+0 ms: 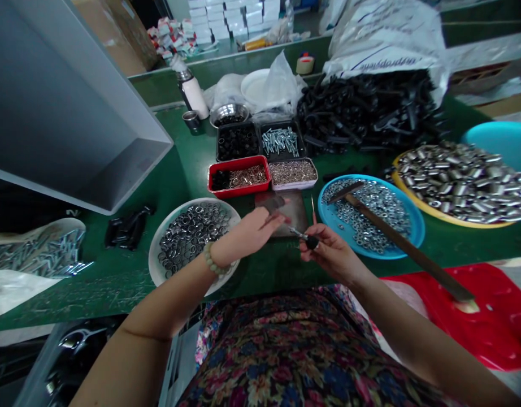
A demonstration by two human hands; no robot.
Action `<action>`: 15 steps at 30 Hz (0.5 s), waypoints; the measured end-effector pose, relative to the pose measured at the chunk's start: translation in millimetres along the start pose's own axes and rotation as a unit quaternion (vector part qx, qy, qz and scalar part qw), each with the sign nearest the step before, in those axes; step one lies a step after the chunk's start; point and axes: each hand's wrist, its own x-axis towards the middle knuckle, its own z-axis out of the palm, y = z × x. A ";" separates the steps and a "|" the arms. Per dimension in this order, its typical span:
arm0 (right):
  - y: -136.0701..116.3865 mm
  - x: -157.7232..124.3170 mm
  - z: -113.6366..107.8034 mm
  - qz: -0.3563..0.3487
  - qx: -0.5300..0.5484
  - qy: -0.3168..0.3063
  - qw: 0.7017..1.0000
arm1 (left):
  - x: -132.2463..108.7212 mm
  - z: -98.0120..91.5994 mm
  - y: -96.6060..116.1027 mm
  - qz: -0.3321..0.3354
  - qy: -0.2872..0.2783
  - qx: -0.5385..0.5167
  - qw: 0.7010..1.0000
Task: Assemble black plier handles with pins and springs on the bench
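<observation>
My right hand (326, 249) is closed around a small part (311, 242) with a black round end and a thin shiny metal shank, which points up and left. Just left of it, my left hand (260, 226) is over a flat metal plate (300, 212), its fingers smeared by motion. A dark grey shape shows by those fingers; whether the hand grips it is unclear. Beneath my left wrist stands a white bowl (156, 249) of metal rings. Beside my right hand is a blue basin (418, 226) of small metal pieces, with a hammer (396, 237) lying across it.
Behind the plate stand a red tray (239, 192), a pale tray (294, 183) of tiny metal parts and black trays holding screws (281, 141) and black pieces. Black parts (370, 113) and a yellow basin (476, 223) of metal sleeves sit right. A grey bin (129, 169) stands left.
</observation>
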 end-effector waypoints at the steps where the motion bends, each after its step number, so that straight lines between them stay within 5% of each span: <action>1: 0.5 -0.1 -1.0 -0.002 -0.017 -0.005 1.000 | -2.8 -1.0 4.7 -0.014 -0.034 -0.029 0.999; 4: 4.2 0.6 -7.2 -0.019 -0.052 0.019 0.998 | -14.1 -8.6 11.3 0.011 -0.218 -0.157 0.963; 6: 6.5 2.8 -12.1 -0.030 -0.063 0.047 0.996 | -20.6 -26.1 -2.6 0.004 -0.224 -0.167 0.960; 7: 7.0 4.4 -14.0 -0.033 -0.069 0.057 0.995 | -24.1 -40.8 -17.1 -0.025 -0.150 -0.129 0.980; 9: 6.4 7.7 -15.4 -0.036 -0.078 0.066 0.994 | -35.9 -82.0 -57.7 -0.130 0.102 0.022 0.986; 11: 4.3 10.4 -12.9 -0.041 -0.081 0.067 0.994 | -56.5 -130.3 -102.9 -0.271 0.277 0.219 0.895; 12: 3.0 11.4 -10.1 -0.042 -0.082 0.068 0.993 | -69.0 -152.7 -123.1 -0.341 0.309 0.300 0.835; 13: 1.8 12.3 -6.4 -0.043 -0.084 0.070 0.993 | -81.6 -172.1 -140.3 -0.369 0.322 0.320 0.811; 15: -0.1 13.7 2.3 -0.043 -0.088 0.077 0.992 | -102.6 -199.8 -163.9 -0.386 0.322 0.323 0.802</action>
